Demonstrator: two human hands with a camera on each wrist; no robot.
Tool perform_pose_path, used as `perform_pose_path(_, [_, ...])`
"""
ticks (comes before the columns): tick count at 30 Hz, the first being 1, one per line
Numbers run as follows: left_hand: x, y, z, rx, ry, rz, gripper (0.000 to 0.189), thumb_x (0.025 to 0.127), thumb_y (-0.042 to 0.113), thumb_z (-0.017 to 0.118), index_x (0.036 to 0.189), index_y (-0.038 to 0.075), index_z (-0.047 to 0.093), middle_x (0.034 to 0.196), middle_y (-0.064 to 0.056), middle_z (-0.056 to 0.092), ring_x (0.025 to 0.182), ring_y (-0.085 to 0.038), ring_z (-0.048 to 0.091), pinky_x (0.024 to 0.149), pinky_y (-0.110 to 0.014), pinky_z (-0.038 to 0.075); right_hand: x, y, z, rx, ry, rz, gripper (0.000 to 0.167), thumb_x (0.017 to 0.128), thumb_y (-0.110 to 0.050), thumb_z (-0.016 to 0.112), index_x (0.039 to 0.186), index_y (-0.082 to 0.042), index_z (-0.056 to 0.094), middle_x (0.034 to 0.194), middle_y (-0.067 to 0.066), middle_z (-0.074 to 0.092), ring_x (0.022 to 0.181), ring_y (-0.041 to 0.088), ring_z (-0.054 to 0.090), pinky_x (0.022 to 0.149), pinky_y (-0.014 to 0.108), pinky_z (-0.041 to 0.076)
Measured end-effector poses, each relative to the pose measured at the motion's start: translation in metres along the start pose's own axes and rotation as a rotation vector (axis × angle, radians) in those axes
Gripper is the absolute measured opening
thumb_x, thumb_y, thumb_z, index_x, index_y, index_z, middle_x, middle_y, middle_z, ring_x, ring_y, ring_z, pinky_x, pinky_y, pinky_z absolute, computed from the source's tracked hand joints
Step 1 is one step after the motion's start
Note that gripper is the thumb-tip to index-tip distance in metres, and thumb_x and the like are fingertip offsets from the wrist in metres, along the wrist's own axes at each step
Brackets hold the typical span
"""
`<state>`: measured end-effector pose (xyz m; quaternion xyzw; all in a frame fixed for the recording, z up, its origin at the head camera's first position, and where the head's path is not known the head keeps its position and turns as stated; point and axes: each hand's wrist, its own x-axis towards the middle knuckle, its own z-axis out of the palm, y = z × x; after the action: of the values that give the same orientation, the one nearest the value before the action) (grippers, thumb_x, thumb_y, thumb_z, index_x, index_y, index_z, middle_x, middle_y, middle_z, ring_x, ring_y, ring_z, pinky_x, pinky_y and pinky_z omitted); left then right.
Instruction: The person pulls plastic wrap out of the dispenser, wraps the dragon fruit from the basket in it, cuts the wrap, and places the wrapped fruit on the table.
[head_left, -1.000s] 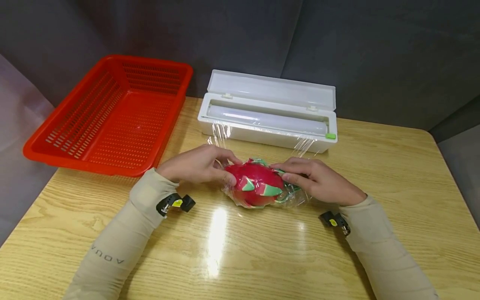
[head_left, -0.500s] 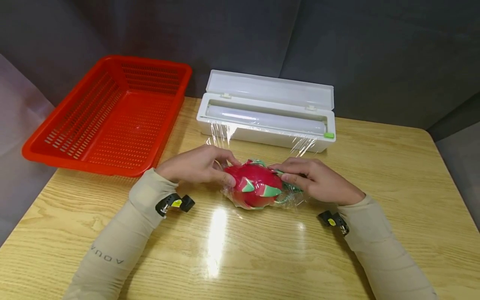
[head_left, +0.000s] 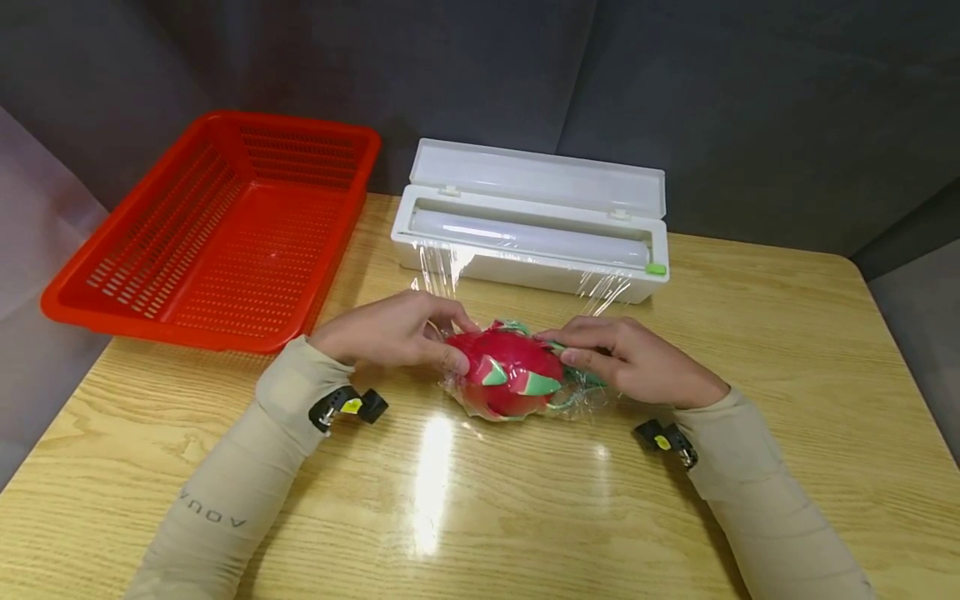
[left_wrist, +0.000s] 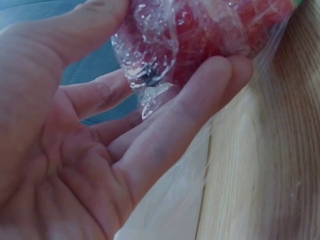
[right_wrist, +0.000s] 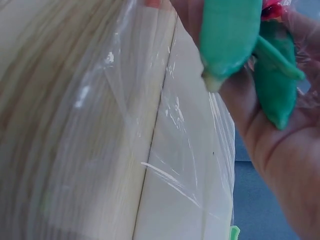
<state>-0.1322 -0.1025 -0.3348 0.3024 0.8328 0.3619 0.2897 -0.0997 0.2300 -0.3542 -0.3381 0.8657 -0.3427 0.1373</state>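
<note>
Between both hands, a red dragon fruit (head_left: 513,358) with green scale tips lies on its side in the head view, wrapped in clear cling film. My left hand (head_left: 397,331) grips its left end, thumb in front and fingers behind; the left wrist view shows crumpled film (left_wrist: 150,75) bunched at that end. At the other end my right hand (head_left: 633,354) holds the fruit by its green-leafed part, and the right wrist view shows green leaf tips (right_wrist: 230,45) against the palm. From the fruit, a film sheet (right_wrist: 165,170) stretches back to the white dispenser box (head_left: 525,275).
Behind the fruit, the dispenser's lid (head_left: 536,175) stands raised over a film roll (head_left: 525,236), with a green slider (head_left: 656,269) at its front right. A red slotted basket (head_left: 300,321) stands at the back left of the wooden table (head_left: 525,517).
Everything in the head view shifts slightly left together, as from a small camera movement. Both hands keep their hold on the dragon fruit.
</note>
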Motion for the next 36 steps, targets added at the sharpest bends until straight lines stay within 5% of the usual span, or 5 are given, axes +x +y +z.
perform_pose_path(36, [0.0001,-0.0013,0.0007,0.060,-0.008,0.014,0.032,0.094,0.037,0.075,0.122,0.021,0.071,0.100,0.002,0.070,0.087,-0.018,0.060,0.077,-0.033,0.054,0.0005,-0.0025,0.0037,0.029,-0.025,0.068,0.038,0.103,-0.020,0.062,0.141,-0.022,0.065,0.127,-0.006,0.072,0.106,0.013,0.065,0.095,0.026,0.058])
